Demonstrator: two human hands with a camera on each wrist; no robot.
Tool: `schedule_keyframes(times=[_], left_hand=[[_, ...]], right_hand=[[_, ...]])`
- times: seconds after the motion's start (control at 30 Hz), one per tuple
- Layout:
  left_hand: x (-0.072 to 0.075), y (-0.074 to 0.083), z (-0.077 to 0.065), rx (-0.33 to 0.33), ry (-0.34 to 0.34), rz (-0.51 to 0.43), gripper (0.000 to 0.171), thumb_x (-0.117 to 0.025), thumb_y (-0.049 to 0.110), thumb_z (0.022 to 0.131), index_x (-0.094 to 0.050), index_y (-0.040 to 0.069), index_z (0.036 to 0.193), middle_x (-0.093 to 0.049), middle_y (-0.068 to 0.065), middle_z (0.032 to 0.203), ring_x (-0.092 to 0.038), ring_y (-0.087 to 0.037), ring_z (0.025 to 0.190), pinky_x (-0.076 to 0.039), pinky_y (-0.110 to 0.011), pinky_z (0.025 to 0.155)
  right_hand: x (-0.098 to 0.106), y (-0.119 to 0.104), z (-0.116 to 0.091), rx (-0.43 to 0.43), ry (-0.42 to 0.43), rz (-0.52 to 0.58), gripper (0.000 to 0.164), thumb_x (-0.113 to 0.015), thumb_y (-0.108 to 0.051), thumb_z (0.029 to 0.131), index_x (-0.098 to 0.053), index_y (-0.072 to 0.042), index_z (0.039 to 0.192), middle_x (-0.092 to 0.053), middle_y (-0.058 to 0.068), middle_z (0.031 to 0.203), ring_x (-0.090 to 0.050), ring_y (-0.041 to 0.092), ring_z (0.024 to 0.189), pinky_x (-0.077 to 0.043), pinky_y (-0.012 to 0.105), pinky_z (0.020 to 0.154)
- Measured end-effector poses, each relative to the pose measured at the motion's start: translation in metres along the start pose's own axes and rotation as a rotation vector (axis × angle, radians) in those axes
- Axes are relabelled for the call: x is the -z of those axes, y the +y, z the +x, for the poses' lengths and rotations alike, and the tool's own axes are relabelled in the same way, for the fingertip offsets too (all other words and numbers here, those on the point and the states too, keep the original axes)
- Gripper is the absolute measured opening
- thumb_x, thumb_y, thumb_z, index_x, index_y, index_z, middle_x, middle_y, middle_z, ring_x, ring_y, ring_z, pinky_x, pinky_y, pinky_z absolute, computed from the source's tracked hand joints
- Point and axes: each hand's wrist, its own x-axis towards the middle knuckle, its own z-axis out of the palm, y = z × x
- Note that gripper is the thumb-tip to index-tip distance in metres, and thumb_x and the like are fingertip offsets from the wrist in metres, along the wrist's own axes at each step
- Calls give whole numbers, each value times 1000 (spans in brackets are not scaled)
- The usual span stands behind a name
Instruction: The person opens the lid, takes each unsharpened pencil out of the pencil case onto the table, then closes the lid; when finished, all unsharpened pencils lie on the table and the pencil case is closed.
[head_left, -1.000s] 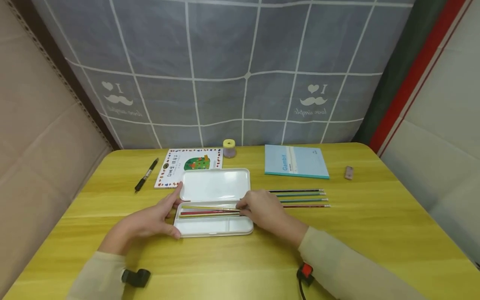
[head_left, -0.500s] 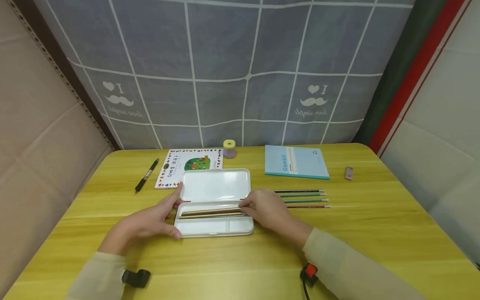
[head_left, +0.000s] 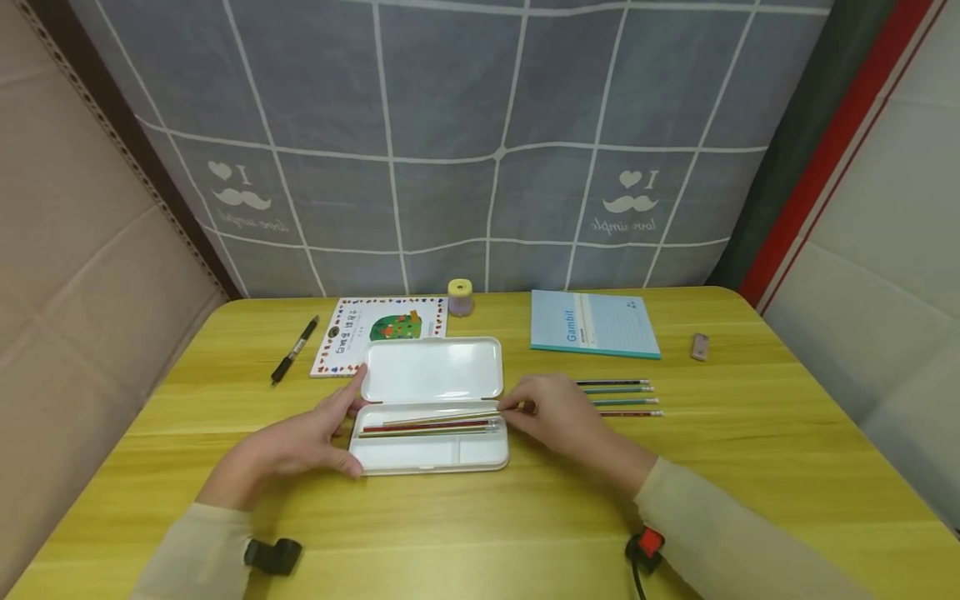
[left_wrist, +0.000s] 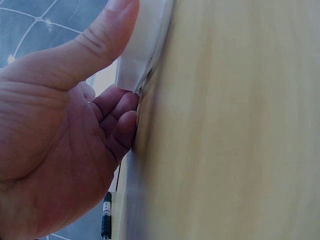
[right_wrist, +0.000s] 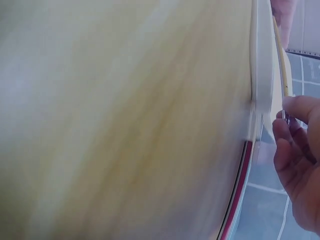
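A white pencil case (head_left: 408,457) lies on the table with its lid folded back. My left hand (head_left: 315,437) holds its left end, the thumb at the front corner and the fingers at the back. In the left wrist view the fingers curl against the case's corner. Between thumb and fingertips my right hand (head_left: 551,412) pinches the eraser end of a yellowish pencil (head_left: 442,417), which slants over the case's right rim. Its metal ferrule shows in the right wrist view. Below it several red and gold pencils (head_left: 427,431) lie in the case's long compartment.
Several dark, green and red pencils (head_left: 626,402) lie in a row right of my right hand, partly hidden by it. Behind the case are a picture book (head_left: 352,333), a yellow-lidded jar (head_left: 460,298) and a blue notebook (head_left: 592,325). A pen (head_left: 295,350) is left, an eraser (head_left: 700,347) right.
My right hand has moved right, drawing one pencil rightward so its end extends past the case's rim. The other pencils' eraser ends have come into view. My left hand has stayed put.
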Motion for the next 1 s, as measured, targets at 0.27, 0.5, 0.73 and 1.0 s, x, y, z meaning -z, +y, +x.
schedule_keyframes(times=[0.27,0.5,0.73,1.0], left_hand=[[0,0,3,7,-2,18,139,-88,28,83,24,8,162,-44,-19,142,-46,-35,133,-39,-20,106],[1,0,4,10,-1,15,139,-88,28,82,24,8,162,-43,-18,142,-47,-34,131,-39,-20,106],[2,1,2,16,4,32,138,-88,29,83,23,8,162,-44,-18,141,-46,-34,131,-39,-23,107],[1,1,0,10,14,47,137,-88,29,83,22,6,163,-45,-17,139,-45,-33,128,-39,-20,105]], right_hand=[[17,19,-14,-31,-29,-39,7,-85,-13,88,-84,-19,92,-70,-13,83,-54,-2,68,-49,23,64],[33,26,-24,-12,-75,-109,7,-85,-14,88,-84,-18,93,-70,-9,86,-58,3,71,-50,24,65],[43,30,-31,-43,-117,-147,6,-85,-14,88,-83,-18,92,-70,-11,86,-57,2,71,-50,22,65],[48,40,-42,45,-76,-159,8,-86,-10,86,-84,-16,90,-76,-7,86,-68,8,75,-55,27,66]])
